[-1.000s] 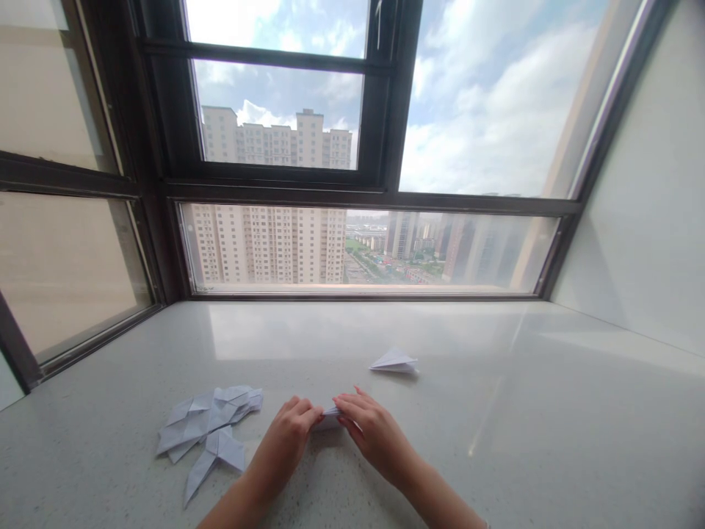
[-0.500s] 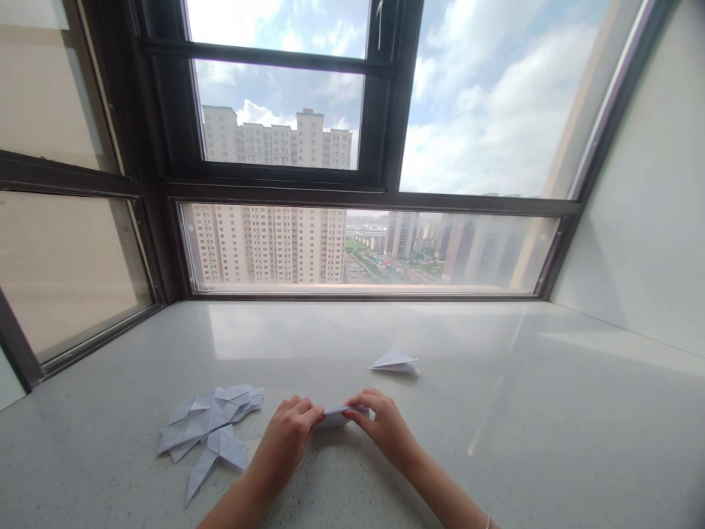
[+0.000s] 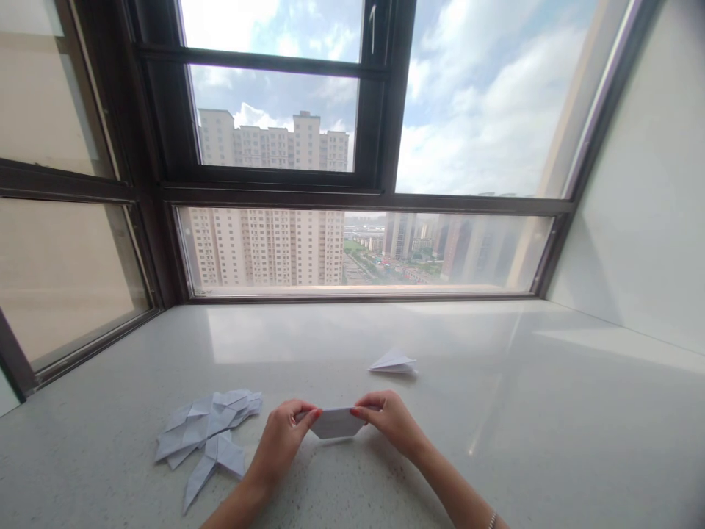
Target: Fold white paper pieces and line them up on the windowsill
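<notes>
A small folded white paper [image 3: 337,423] is held upright between my two hands, just above the pale speckled sill. My left hand [image 3: 285,433] pinches its upper left corner between thumb and fingers. At the upper right corner, my right hand [image 3: 388,420] has the same kind of pinch. The paper's lower corners slant inward, and its broad face is turned toward me. Left of my left hand lies a cluster of folded white paper pieces [image 3: 203,424], partly overlapping.
A folded paper plane [image 3: 394,362] rests on the stone sill [image 3: 468,411] beyond my right hand. Dark window frames [image 3: 363,199] border the sill at the back and left, and a white wall [image 3: 633,242] rises on the right.
The folded paper has tilted so more of its face shows. My fingers have shifted to its upper corners, with both thumbs now at the near face.
</notes>
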### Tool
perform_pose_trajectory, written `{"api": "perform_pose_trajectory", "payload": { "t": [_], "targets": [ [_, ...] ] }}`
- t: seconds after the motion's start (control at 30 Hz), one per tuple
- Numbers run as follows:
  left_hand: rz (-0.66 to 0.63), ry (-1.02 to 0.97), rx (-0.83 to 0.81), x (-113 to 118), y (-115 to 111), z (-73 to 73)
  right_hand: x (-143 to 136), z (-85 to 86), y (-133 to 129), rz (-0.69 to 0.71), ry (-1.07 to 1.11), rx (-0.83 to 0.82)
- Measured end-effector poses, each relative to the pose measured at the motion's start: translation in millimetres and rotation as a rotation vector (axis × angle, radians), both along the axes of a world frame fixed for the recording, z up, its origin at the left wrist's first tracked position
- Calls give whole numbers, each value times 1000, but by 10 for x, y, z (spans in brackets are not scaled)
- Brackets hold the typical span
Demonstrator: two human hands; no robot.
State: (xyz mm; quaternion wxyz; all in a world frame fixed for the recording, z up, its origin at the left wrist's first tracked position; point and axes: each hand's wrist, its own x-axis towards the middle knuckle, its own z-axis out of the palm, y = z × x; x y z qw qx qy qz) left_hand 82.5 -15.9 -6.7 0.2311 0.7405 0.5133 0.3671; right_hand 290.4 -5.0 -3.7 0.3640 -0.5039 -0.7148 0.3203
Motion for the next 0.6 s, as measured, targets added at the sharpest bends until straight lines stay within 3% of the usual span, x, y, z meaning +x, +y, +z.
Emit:
{"api": "perform_pose_trajectory", "payload": {
  "t": [0.2,0.6],
  "targets": [
    [4,181,75,62,-106,-20,172,-19,45,27,-123,-64],
    [-76,51,95,27,-48,-154,1130,97,215,-254,-542,60]
  ]
}}
